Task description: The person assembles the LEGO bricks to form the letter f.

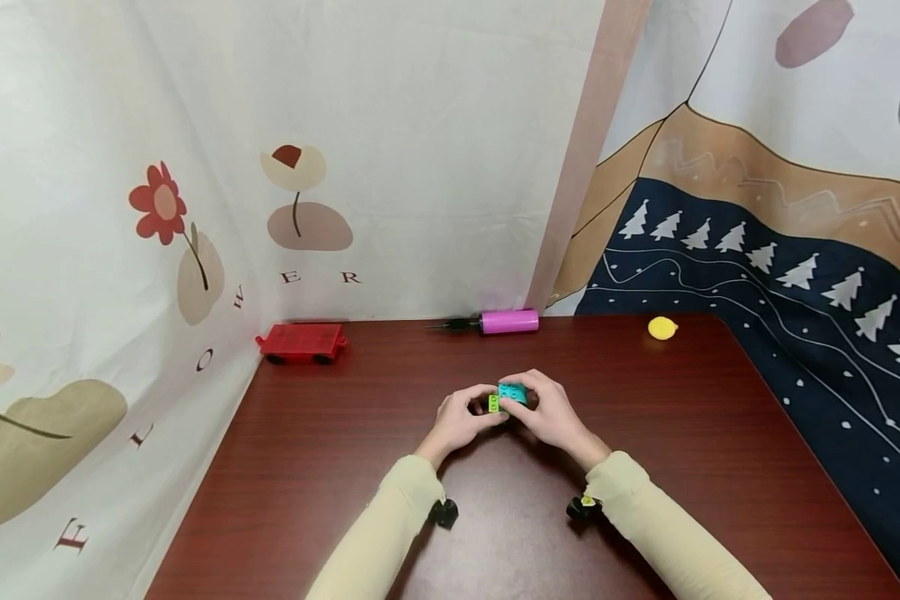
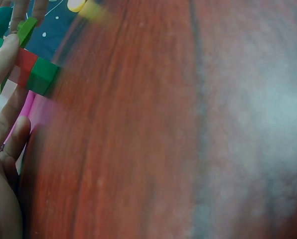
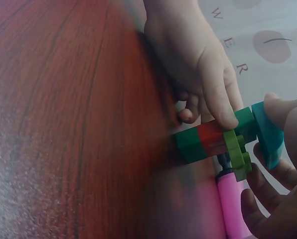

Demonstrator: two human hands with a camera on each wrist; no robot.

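Both hands meet over the middle of the table around a small build of toy bricks. My left hand (image 1: 461, 421) pinches it by the lime green brick (image 3: 234, 149) and the red brick (image 3: 210, 137), thumb on the near side. My right hand (image 1: 551, 412) holds the teal brick (image 1: 512, 392) between thumb and fingers. In the right wrist view a dark green brick (image 3: 189, 146) forms the lower end, and more dark green shows beside the teal piece. The left wrist view catches only part of the build, including its red brick (image 2: 26, 60); fingers hide some joints.
Along the back edge of the table (image 1: 330, 517) lie a red toy wagon (image 1: 303, 342), a pink-purple cylinder (image 1: 510, 322) with a black tapered end, and a yellow lemon-shaped item (image 1: 662, 328). Printed cloth (image 1: 435, 167) hangs behind and at both sides.
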